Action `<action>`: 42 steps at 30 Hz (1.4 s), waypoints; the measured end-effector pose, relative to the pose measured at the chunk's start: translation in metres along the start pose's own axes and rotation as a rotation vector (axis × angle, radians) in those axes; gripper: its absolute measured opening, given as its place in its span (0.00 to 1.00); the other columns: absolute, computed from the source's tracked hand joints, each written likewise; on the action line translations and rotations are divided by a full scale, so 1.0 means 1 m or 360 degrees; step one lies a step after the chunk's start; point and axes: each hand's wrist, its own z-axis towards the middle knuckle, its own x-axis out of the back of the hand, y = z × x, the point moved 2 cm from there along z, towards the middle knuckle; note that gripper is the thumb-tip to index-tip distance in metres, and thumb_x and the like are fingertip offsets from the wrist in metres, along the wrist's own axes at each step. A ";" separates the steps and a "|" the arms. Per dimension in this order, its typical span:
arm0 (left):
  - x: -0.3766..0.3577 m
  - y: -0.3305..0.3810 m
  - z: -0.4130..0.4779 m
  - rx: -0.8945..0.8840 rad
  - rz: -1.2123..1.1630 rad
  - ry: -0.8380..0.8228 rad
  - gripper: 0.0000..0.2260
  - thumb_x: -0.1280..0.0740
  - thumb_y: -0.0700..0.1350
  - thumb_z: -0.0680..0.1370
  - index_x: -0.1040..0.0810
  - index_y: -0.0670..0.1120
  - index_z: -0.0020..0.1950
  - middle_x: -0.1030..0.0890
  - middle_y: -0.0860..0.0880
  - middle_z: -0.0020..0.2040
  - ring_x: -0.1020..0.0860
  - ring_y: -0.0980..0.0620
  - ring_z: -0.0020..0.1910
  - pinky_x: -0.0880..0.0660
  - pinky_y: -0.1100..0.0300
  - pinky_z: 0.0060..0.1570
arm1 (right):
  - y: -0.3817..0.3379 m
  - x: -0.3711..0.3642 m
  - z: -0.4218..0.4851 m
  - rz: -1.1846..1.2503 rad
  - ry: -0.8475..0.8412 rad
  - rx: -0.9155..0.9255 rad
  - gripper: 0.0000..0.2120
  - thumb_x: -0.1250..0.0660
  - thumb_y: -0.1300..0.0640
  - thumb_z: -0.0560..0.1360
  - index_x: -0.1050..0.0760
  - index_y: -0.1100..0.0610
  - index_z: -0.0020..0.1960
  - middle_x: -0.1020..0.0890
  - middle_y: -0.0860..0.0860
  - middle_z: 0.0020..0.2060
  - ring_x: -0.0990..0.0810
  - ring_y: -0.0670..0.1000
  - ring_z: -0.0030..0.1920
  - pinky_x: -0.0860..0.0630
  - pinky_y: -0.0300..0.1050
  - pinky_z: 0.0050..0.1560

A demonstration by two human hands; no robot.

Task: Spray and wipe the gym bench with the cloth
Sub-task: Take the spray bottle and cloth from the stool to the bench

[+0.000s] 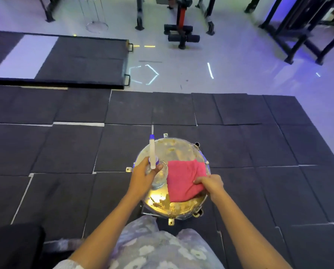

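Head view, looking down. Holding the spray bottle (pixel 159 177) upright in the left grip (pixel 143 175), fingers wrapped round its clear upper body just under the white trigger head, blue-tipped nozzle pointing away. Cannot tell whether its base rests on the gym bench (pixel 172 150) or hangs just above it. Pinching the near right corner of the pink cloth (pixel 183 177) with the right grip (pixel 210 184), thumb and fingertips closed on the fabric, with the rest spread flat to the left of that grip, close beside the bottle. Under both grips, the round, shiny worktop of the bench, smeared with yellow-brown residue beyond the grips and on the near side below the cloth. All of it set on dark floor mats (pixel 65 148), with patterned clothing (pixel 158 247) at the bottom edge and a leg-roller machine (pixel 181 33) well beyond on pale floor.

Judged as the opening step: tools in hand, no mist or wet streaks to be seen, residue not yet wiped. Next, probably: lift the cloth clear to the right to bare the worktop, tilt the nozzle down toward the smears ahead of the left grip, squeeze the trigger, then bring the cloth back and rub across. Calls for a fuller bunch of cloth than a corner pinch, and for keeping the bottle out of the wiping path.
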 end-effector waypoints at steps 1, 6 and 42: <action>0.004 0.001 -0.006 0.0000 -0.0016 0.0068 0.06 0.30 0.51 0.74 0.25 0.59 0.49 0.19 0.58 0.44 0.22 0.67 0.45 0.27 0.66 0.45 | -0.003 -0.001 -0.003 0.0212 -0.0178 -0.0091 0.16 0.24 0.67 0.60 0.23 0.65 0.45 0.19 0.60 0.41 0.19 0.59 0.41 0.19 0.54 0.43; 0.033 0.013 -0.056 0.0010 -0.0096 0.0362 0.07 0.29 0.50 0.74 0.22 0.54 0.50 0.17 0.55 0.43 0.20 0.61 0.44 0.23 0.62 0.45 | -0.024 -0.012 -0.040 0.0410 -0.0813 -0.0097 0.12 0.29 0.66 0.66 0.27 0.60 0.48 0.21 0.57 0.28 0.23 0.56 0.29 0.22 0.44 0.29; 0.219 -0.184 -0.729 0.0982 -0.0219 0.2354 0.15 0.27 0.45 0.73 0.21 0.44 0.58 0.19 0.52 0.46 0.22 0.57 0.43 0.29 0.75 0.35 | 0.298 -0.355 -0.482 -0.1359 -0.1863 0.0941 0.10 0.35 0.72 0.71 0.21 0.62 0.48 0.20 0.57 0.37 0.22 0.55 0.35 0.21 0.45 0.29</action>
